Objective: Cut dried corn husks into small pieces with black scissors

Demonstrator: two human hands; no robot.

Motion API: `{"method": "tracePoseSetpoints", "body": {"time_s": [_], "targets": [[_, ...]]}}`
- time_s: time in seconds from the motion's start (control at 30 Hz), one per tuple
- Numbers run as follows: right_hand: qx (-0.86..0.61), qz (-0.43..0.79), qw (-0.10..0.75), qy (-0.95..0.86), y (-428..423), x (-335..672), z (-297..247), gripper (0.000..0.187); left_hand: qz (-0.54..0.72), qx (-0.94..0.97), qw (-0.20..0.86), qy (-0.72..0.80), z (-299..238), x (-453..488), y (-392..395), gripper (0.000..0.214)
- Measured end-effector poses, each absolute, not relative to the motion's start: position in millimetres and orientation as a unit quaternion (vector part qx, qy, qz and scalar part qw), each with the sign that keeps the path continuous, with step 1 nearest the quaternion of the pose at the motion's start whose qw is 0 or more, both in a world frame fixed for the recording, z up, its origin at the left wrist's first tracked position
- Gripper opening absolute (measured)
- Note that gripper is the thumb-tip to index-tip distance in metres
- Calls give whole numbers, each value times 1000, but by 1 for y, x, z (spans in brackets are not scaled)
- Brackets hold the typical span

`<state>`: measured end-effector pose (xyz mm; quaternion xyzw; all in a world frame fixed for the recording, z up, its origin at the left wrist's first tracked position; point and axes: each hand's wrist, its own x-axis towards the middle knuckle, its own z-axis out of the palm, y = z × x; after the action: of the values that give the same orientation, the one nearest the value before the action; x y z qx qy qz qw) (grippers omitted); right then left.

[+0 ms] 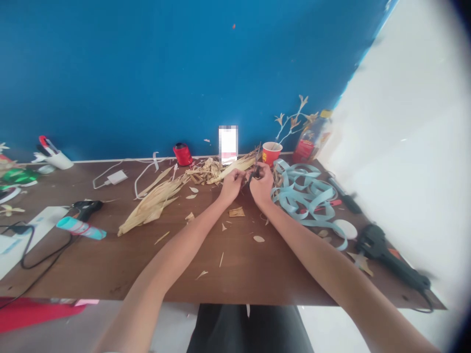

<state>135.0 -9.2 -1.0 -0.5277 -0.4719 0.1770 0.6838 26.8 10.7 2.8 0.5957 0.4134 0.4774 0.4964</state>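
In the middle of the brown table (206,279), my two hands are close together. My right hand (263,185) grips dark-handled scissors (254,174), their blades pointing up and away from me. The fingers of my left hand (232,183) are pinched just left of the scissors; whatever lies between them is too small to make out. Behind my hands, dried corn husks (210,171) form a loose heap, and a longer bundle of husks (154,203) extends to the left. Small husk scraps (236,212) are scattered near my wrists.
Tangled light-blue ribbon (294,196) lies right of my hands, below a red paper cup (271,153) and a bottle (311,139). A black glue gun (390,255) rests at the right edge. Further left are a white charger (117,177), a red can (183,154) and another glue gun (86,210).
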Motion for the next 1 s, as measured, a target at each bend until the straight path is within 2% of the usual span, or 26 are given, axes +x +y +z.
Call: {"method": "tracePoseSetpoints", "body": {"time_s": [0.2,0.37,0.77,1.0], "targets": [[-527,173,704,-444,-7,136,-1,36,497,576,513,398,7,27,9,15],[-520,170,706,-450,-7,136,-3,36,467,573,516,434,11,27,7,7],[-511,174,687,-487,-10,134,-3,36,462,607,480,433,10,24,4,24],[-505,184,677,-503,-10,133,-5,39,489,636,402,441,5,22,7,25]]}}
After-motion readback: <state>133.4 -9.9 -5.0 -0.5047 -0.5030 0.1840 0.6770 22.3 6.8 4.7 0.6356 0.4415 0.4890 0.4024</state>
